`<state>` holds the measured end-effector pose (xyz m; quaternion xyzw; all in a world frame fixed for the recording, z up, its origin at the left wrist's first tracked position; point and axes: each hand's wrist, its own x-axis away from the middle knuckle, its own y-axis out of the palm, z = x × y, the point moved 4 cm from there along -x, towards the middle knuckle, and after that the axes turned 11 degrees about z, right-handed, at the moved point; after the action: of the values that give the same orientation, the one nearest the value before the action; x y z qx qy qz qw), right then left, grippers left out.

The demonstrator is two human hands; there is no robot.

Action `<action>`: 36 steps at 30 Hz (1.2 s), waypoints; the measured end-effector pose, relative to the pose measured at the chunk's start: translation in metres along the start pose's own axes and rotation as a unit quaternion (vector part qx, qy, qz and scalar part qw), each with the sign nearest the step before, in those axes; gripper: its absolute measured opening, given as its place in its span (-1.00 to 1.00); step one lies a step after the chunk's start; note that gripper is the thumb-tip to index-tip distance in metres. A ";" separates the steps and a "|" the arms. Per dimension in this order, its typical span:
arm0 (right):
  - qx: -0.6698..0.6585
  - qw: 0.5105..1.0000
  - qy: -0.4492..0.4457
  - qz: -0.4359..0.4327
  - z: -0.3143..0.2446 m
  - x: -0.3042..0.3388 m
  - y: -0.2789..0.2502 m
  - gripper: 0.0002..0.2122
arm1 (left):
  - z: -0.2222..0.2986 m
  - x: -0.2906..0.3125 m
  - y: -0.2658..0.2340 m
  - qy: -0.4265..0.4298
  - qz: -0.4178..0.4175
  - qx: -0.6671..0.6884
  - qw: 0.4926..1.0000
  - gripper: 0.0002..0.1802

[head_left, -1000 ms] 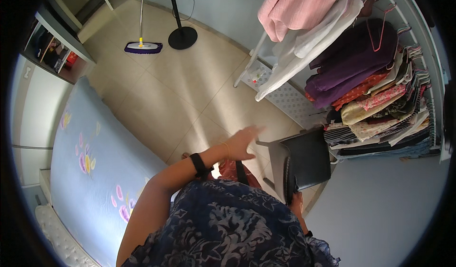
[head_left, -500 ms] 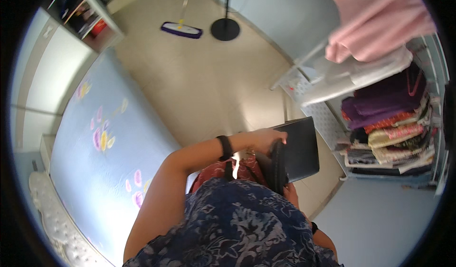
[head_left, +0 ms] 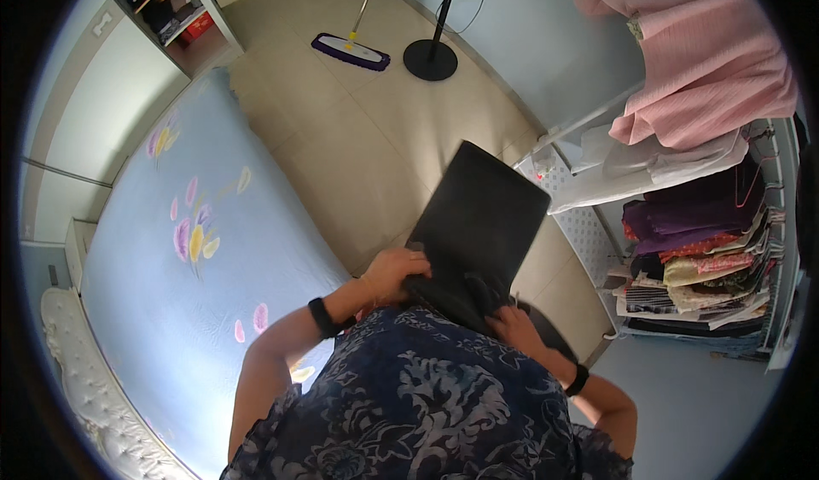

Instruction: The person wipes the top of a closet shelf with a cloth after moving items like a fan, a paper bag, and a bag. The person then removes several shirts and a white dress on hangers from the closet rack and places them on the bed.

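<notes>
Floor spreads beyond our left hand and right hand, both seemingly gripping the chair; its long axis slants away rightward, near end unclear.

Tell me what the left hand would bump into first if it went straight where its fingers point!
The left hand would meet the black chair; it seems to touch its edge, though depth is unclear.
</notes>
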<state>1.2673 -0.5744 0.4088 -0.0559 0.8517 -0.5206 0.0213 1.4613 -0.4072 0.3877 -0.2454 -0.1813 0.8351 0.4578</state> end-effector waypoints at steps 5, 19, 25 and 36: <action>-0.092 0.991 -0.083 -0.044 0.005 -0.075 -0.021 -0.68 | -0.015 0.047 -0.027 -0.070 0.103 -0.085 0.989 -0.69; -0.040 0.957 0.186 0.220 0.224 -0.235 -0.150 -0.49 | -0.063 0.049 -0.123 -0.279 0.313 -0.197 0.886 -0.66; -0.172 0.983 0.058 0.025 0.201 -0.334 -0.066 0.02 | -0.091 0.022 -0.135 -0.333 0.381 -0.165 0.846 -0.58; -0.289 0.947 -0.013 0.140 0.170 -0.555 -0.103 -0.42 | -0.161 -0.053 -0.294 -0.271 0.446 -0.090 0.848 -0.51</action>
<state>1.8423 -0.7067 0.4106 0.0528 0.9647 -0.2426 0.0881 1.7770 -0.2881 0.4244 -0.1034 -0.2436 0.9628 -0.0552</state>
